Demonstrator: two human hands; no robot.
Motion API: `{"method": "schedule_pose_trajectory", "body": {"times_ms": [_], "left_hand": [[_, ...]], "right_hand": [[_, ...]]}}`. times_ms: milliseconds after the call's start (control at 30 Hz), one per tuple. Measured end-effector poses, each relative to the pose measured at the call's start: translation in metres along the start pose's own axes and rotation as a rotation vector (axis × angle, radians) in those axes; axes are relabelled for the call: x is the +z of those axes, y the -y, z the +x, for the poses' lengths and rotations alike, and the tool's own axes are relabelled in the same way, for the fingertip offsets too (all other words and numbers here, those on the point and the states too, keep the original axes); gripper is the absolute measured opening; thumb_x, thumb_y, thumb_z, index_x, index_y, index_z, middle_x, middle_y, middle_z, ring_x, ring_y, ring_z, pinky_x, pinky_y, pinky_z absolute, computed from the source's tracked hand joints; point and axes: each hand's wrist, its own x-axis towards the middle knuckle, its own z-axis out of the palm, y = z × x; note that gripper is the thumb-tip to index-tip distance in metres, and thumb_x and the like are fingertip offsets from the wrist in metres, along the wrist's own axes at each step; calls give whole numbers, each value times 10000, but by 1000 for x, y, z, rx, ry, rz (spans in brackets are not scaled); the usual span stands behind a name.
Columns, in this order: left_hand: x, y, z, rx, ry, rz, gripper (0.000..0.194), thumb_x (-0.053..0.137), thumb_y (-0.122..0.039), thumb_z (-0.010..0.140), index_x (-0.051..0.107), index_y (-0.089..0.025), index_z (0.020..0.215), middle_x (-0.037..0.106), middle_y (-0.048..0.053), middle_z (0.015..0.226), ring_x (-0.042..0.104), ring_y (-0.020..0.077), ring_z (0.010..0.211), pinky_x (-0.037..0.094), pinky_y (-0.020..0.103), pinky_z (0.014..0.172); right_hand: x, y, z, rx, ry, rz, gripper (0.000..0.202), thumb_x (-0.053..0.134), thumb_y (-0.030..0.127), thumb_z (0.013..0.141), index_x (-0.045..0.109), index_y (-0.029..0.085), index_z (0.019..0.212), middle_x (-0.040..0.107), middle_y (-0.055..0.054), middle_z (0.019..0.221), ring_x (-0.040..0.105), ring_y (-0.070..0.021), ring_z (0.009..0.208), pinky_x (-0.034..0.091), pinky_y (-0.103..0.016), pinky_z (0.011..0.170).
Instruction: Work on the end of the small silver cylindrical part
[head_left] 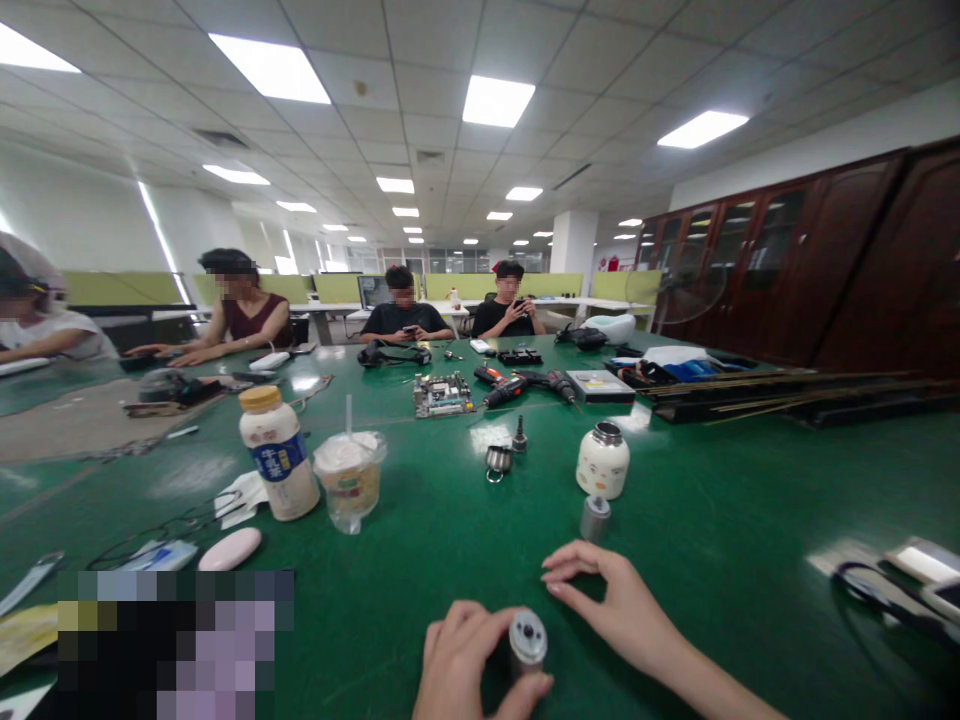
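Low in the head view, my left hand (469,665) has its thumb and fingers closed round a silver metal cylinder (528,645). The cylinder stands upright, and its round end face shows a dark centre and small holes. To the right, my right hand (600,595) is held over the green table (450,555) with thumb and fingers apart and nothing between them. Just beyond its fingertips stands a second metal cylinder (595,518), not touched by either hand. Behind that cylinder is a white flask without a lid (603,462).
Farther in are a small metal pot-like piece (497,460), a dark metal fitting (520,436), a circuit board (442,395) and power drills (505,391). On the left stand a bottle (277,455) and a plastic cup with straw (349,478). Several people sit around.
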Motion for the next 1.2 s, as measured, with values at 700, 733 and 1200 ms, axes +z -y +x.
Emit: {"method": "schedule_pose_trajectory", "body": {"times_ms": [700, 733, 1200], "left_hand": [[0, 10, 2, 20, 135, -30, 360, 732, -360, 795, 664, -284, 1140, 736, 21, 969, 623, 245, 910, 443, 331, 760], [0, 10, 2, 19, 131, -30, 354, 730, -360, 796, 668, -282, 1135, 735, 25, 963, 622, 244, 907, 440, 329, 757], [4, 0, 1, -12, -39, 24, 419, 833, -197, 646, 706, -265, 1040, 741, 2, 861, 641, 234, 845, 440, 319, 740]], "right_hand": [[25, 45, -21, -142, -76, -86, 259, 730, 203, 746, 656, 209, 994, 717, -28, 817, 660, -205, 745, 526, -325, 726], [23, 47, -22, -166, -73, -91, 292, 692, 217, 784, 631, 217, 1070, 727, -42, 868, 665, -225, 819, 519, -358, 788], [13, 43, -23, -186, -8, -102, 257, 612, 214, 847, 625, 214, 1104, 739, -60, 880, 663, -271, 946, 463, -442, 915]]}}
